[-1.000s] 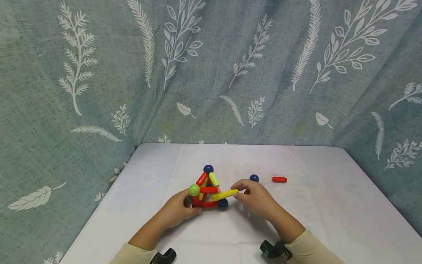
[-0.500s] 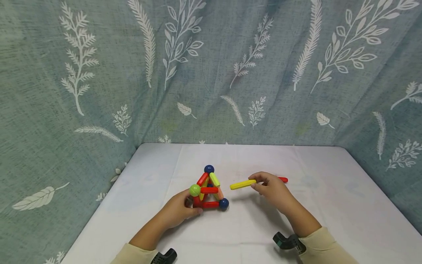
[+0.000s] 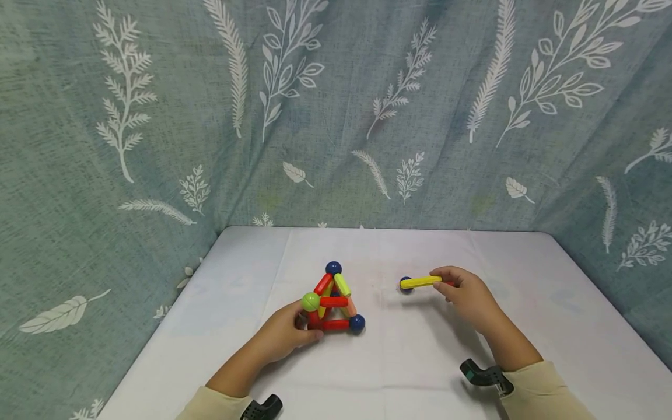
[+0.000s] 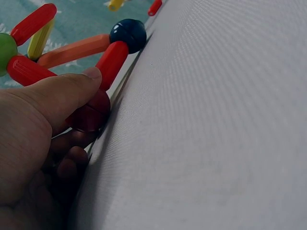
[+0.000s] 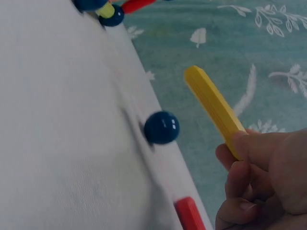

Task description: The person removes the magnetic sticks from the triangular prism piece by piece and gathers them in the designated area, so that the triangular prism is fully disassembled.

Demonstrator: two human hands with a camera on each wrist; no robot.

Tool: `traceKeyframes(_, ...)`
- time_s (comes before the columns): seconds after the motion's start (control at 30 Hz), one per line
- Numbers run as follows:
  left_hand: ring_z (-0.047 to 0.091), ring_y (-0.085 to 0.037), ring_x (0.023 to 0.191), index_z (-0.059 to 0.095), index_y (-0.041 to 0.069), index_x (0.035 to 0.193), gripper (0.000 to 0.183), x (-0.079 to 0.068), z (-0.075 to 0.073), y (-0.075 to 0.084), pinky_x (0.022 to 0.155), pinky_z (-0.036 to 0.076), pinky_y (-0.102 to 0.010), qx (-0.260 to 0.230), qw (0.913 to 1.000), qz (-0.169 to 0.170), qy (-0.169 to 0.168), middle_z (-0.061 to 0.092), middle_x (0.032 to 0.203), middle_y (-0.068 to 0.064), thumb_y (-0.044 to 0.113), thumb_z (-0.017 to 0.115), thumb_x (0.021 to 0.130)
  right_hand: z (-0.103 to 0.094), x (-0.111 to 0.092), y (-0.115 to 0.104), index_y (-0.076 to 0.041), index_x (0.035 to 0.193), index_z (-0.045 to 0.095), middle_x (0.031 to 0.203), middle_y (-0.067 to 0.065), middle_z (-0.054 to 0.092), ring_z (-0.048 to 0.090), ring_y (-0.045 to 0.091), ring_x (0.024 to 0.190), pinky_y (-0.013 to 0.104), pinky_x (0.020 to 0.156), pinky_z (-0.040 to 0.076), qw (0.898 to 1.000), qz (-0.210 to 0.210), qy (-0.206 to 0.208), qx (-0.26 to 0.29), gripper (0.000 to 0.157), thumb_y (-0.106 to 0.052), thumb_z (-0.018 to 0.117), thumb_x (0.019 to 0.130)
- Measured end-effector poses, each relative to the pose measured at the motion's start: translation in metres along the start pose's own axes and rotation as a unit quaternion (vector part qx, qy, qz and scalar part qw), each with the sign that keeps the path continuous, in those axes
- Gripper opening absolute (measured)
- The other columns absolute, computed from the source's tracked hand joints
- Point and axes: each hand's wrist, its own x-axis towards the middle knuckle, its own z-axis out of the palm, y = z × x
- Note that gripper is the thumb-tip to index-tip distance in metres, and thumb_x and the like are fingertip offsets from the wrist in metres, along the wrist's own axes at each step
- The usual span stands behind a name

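A structure of coloured rods and balls (image 3: 334, 302) stands left of the table's middle. It has a blue ball on top and a light green ball (image 3: 311, 301) at its left. My left hand (image 3: 286, 332) grips its lower left corner; in the left wrist view the thumb lies over a red rod and a dark red ball (image 4: 91, 112). My right hand (image 3: 467, 294) pinches one end of a long yellow rod (image 3: 422, 282), held above the table. In the right wrist view the rod's free end is apart from a loose blue ball (image 5: 162, 127).
Near the right hand a loose red rod (image 5: 190, 213) lies on the white table (image 3: 399, 373), mostly hidden in the head view. Behind the table hangs a blue-green cloth (image 3: 336, 116) printed with white leaves.
My right hand has carried the yellow rod from beside the structure rightward and back, towards the loose blue ball. The left hand and the structure have stayed in place.
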Motion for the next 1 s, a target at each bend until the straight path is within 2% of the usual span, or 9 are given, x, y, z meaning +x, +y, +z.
traceKeyframes(0.13,0.054,-0.02,0.086,0.063,0.03,0.132,0.061,0.0,0.0,0.0,0.072,0.045,-0.036,0.0,1.0,0.0,-0.001,0.06,0.092,0.001,0.035,0.093,0.078,-0.015,0.002,0.012,-0.015,0.142,0.062,0.131,0.008,0.071,0.06,0.028,0.1,0.034,0.077,0.051,1.0,0.009,0.004,-0.01,0.037,-0.024,0.063,0.106)
traceKeyframes(0.3,0.054,-0.02,0.085,0.064,0.029,0.129,0.059,-0.001,-0.001,-0.002,0.071,0.044,-0.036,0.003,1.0,-0.006,-0.002,0.059,0.091,0.0,0.035,0.093,0.079,-0.03,0.002,0.025,-0.017,0.145,0.06,0.142,0.013,0.064,0.062,0.026,0.1,0.033,0.078,0.052,0.999,0.028,0.016,-0.037,0.039,-0.027,0.062,0.107)
traceKeyframes(0.5,0.054,-0.02,0.086,0.064,0.028,0.13,0.06,0.0,0.0,-0.003,0.071,0.045,-0.036,-0.005,1.0,-0.008,-0.003,0.06,0.092,0.0,0.034,0.093,0.078,-0.047,0.007,0.045,-0.015,0.147,0.057,0.142,0.017,0.062,0.063,0.026,0.101,0.032,0.077,0.052,0.996,0.042,0.036,-0.063,0.042,-0.029,0.06,0.108)
traceKeyframes(0.73,0.054,-0.02,0.086,0.063,0.03,0.131,0.061,0.001,0.002,-0.002,0.071,0.045,-0.036,0.003,1.0,-0.004,0.003,0.061,0.093,0.002,0.036,0.093,0.078,-0.066,0.011,0.064,-0.013,0.148,0.055,0.145,0.02,0.058,0.062,0.029,0.105,0.032,0.077,0.051,0.993,0.069,0.062,-0.066,0.044,-0.03,0.059,0.108)
traceKeyframes(1.0,0.054,-0.02,0.087,0.063,0.031,0.13,0.061,0.002,0.002,-0.001,0.071,0.044,-0.036,-0.001,0.9999,-0.011,-0.002,0.059,0.091,0.0,0.035,0.093,0.078,-0.084,0.013,0.087,-0.008,0.15,0.052,0.15,0.024,0.051,0.06,0.031,0.11,0.029,0.078,0.051,0.993,0.085,0.062,-0.045,0.044,-0.024,0.054,0.109)
